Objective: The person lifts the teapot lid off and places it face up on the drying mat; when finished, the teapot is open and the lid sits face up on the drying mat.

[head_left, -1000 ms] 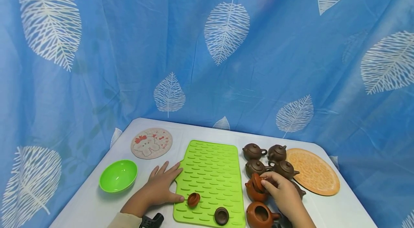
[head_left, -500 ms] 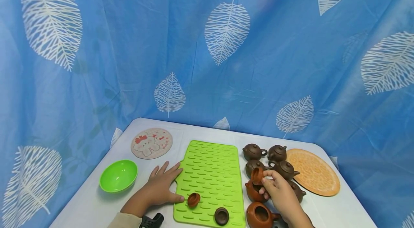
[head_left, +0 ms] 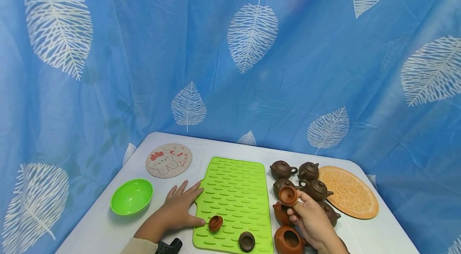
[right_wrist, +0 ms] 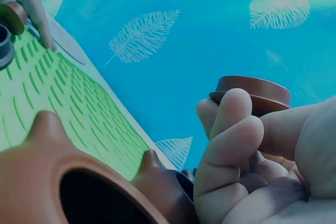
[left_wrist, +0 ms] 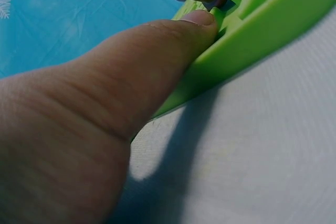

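Note:
My right hand pinches a reddish-brown teapot lid, its hollow underside turned up toward the head camera. Just below it stands a lidless reddish teapot, and nearer the front another open reddish teapot. In the right wrist view the lid sits over curled fingers. My left hand lies spread at the left edge of the green mat, its thumb on the mat's border. Close to that thumb is an upturned reddish lid; a dark brown lid lies at the mat's front.
Several dark brown teapots with lids on stand in a cluster at the right. Beyond them lies an orange round mat. A green bowl and a round cartoon mat are on the left. A blue leaf-print curtain hangs behind.
My right hand has lifted the reddish lid off its teapot and turned it over, hollow side facing up. The left hand has stayed in place.

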The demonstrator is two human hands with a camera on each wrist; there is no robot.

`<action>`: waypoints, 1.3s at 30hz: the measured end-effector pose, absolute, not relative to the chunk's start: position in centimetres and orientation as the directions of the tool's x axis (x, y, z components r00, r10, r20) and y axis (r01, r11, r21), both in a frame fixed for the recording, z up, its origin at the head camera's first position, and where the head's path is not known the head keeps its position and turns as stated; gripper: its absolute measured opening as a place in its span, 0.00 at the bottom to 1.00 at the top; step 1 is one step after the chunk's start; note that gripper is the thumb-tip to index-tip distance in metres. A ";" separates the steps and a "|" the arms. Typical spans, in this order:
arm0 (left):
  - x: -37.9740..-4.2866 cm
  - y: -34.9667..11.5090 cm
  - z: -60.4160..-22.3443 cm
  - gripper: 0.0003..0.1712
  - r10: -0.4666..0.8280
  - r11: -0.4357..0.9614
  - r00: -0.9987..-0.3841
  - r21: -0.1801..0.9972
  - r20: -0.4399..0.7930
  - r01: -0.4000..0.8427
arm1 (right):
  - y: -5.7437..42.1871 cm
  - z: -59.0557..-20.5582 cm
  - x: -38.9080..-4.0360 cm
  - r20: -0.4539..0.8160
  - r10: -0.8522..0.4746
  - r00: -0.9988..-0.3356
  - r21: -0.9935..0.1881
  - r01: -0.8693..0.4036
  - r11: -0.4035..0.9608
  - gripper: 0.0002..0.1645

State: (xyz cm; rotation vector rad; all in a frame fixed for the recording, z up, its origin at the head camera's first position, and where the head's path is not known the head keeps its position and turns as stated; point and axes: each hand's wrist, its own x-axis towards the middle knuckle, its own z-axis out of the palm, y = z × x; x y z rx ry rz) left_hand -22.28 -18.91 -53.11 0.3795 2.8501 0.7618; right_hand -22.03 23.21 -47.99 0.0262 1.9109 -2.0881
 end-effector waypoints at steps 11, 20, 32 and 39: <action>-22.2 -18.8 -53.4 0.66 0.291 0.832 -0.951 0.520 -0.108 0.195 | 22.0 -47.4 -22.2 -0.243 -0.353 -0.903 -0.945 0.302 -0.123 0.24; -22.3 -18.7 -53.2 0.65 0.292 0.831 -0.950 0.521 -0.112 0.194 | 19.2 -46.6 -23.1 -0.232 -0.536 -0.812 -0.929 0.347 -0.124 0.30; -22.2 -18.9 -53.2 0.65 0.298 0.825 -0.948 0.530 -0.115 0.195 | 14.3 -46.4 -25.2 -0.325 -0.556 -0.765 -0.923 0.386 0.008 0.28; -22.3 -19.0 -53.3 0.65 0.305 0.821 -0.947 0.533 -0.104 0.206 | 11.7 -46.9 -26.3 -0.366 -0.550 -0.751 -0.920 0.381 0.092 0.20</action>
